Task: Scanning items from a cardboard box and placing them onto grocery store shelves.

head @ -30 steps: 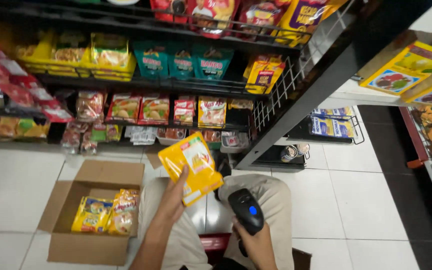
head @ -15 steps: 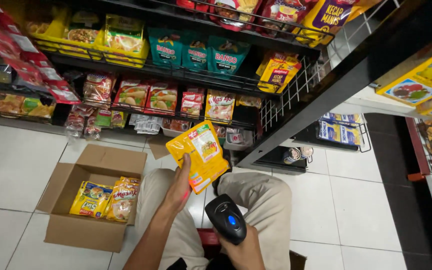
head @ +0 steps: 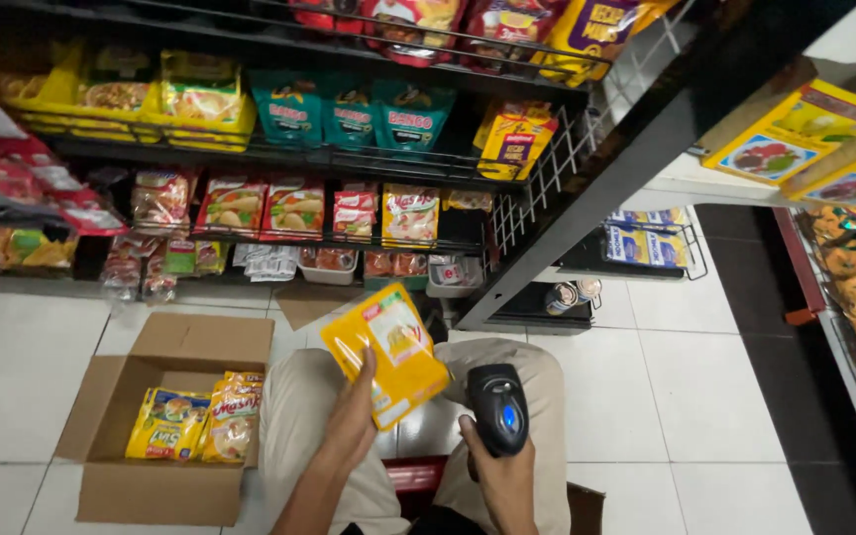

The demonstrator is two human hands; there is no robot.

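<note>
So the left hand [head: 354, 421] has a yellow pouch [head: 388, 352] held up in front of the knees, fingers wrapped around its lower left edge with the printed face tilted toward the camera, while the right hand [head: 502, 476] is closed round the grip of a black handheld scanner [head: 499, 408] just beside the pouch's lower right corner. If you're scanning here, I'd say the trick is keeping the pouch flat and steady and angling the scanner head at wherever the barcode sits; can't tell from this angle which side it's on, so it may need a flip. Crinkly foil likes to glare, so a slight tilt probably helps. Down on the white tiled floor [head: 42, 367] to the left sits an open cardboard box [head: 200, 342] with a few yellow snack packets [head: 200, 421] lying along its right side, the rest of it bare. The shelves [head: 279, 154] ahead hold rows of sachets and pouches, some in yellow trays [head: 205, 124].
</note>
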